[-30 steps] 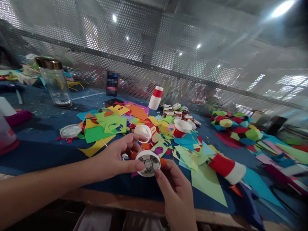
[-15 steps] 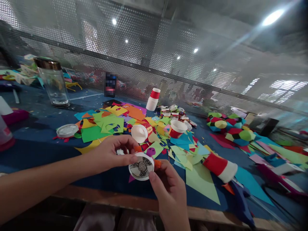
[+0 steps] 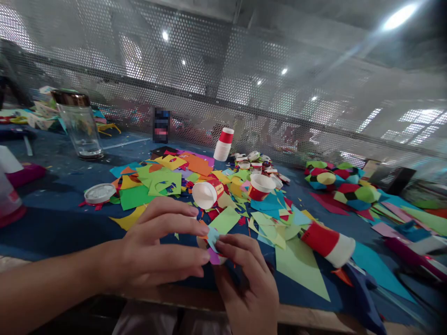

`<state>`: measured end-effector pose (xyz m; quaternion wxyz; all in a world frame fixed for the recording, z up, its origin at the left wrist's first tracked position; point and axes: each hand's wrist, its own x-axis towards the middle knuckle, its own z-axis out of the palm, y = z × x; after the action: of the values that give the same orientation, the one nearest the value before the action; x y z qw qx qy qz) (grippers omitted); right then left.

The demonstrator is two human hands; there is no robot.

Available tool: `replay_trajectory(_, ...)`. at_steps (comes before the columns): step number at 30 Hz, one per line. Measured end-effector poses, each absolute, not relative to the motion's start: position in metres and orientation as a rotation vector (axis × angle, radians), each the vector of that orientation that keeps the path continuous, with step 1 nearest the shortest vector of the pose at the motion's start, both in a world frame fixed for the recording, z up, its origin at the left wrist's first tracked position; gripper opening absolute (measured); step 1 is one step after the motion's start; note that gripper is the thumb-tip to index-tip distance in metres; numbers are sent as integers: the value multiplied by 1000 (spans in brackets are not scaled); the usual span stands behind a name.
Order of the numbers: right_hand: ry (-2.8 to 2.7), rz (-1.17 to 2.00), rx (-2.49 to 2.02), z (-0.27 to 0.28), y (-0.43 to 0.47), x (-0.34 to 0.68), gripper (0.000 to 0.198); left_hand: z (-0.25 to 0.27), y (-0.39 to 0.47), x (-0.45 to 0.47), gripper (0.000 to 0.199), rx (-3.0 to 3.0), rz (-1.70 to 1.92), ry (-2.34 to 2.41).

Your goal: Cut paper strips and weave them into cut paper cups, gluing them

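Near the table's front edge, my right hand [image 3: 249, 274] grips a small paper craft [image 3: 212, 239] between thumb and fingers. Light blue, orange and purple paper shows on it; its round white body is mostly hidden behind my fingers. My left hand [image 3: 157, 246] lies alongside with its fingers stretched and apart, the fingertips at the craft's left side. Whether they touch it I cannot tell. Just beyond, a paper cup [image 3: 205, 195] lies on its side among colored paper scraps [image 3: 164, 182]. Another red and white cup [image 3: 260, 186] stands to its right.
A glass jar [image 3: 82, 132] stands at the back left, near a silver lid [image 3: 100, 193]. Stacked cups [image 3: 223, 145] stand by the perforated metal screen. At right lie a red and white cup [image 3: 328, 244], a dark blue glue gun [image 3: 365, 298] and multicolored paper balls [image 3: 356, 195].
The craft has turned in my hands: its drawn white disc no longer faces me, and colored paper shows instead. My left fingers have gone from pinching its edge to stretched out.
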<state>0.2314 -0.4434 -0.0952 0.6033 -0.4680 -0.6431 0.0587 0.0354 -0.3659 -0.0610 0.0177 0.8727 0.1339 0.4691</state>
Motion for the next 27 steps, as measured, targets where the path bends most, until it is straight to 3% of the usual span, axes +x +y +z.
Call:
replay_trajectory(6, -1476, 67, -1087, -90, -445, 228, 26, -67, -367, 37, 20, 2768, 1535, 367)
replay_trajectory(11, -1119, 433, -1140, -88, -439, 248, 12, -65, -345, 41, 47, 2700, 1520, 285)
replay_trajectory(15, -798, 546, -1144, -73, -433, 291, 39, -66, -338, 45, 44, 2594, 1418, 335)
replay_trajectory(22, -876, 566, -1289, -12, -406, 353, 50, -66, -345, 48, 29, 2591, 1355, 345)
replay_trajectory(27, -885, 514, -1448, 21, -365, 391, 24, -68, -343, 47, 22, 2621, 1411, 381)
